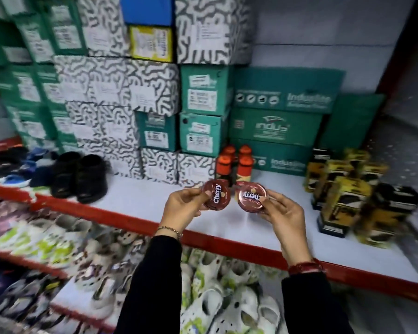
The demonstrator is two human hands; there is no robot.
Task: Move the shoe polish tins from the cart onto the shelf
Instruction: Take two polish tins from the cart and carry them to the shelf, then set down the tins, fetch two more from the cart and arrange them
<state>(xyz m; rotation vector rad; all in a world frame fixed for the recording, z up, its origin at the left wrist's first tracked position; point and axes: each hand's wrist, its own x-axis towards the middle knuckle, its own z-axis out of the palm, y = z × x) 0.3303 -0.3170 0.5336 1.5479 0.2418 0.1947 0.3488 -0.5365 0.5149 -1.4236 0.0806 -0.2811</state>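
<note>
We hold a Cherry tin in each hand above the shelf [140,201]: left hand [181,208] fingers pinch the left tin [216,194], right hand [284,213] fingers pinch the right tin [251,197].

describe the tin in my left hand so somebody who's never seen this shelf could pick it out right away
Start at the white shelf with the red front edge; two hands hold round reddish-brown polish tins side by side above it. The tin in the left hand is the one nearer the black shoes. Its white "Cherry" lettering runs bottom to top, while the right hand's tin shows it upside down.
</note>
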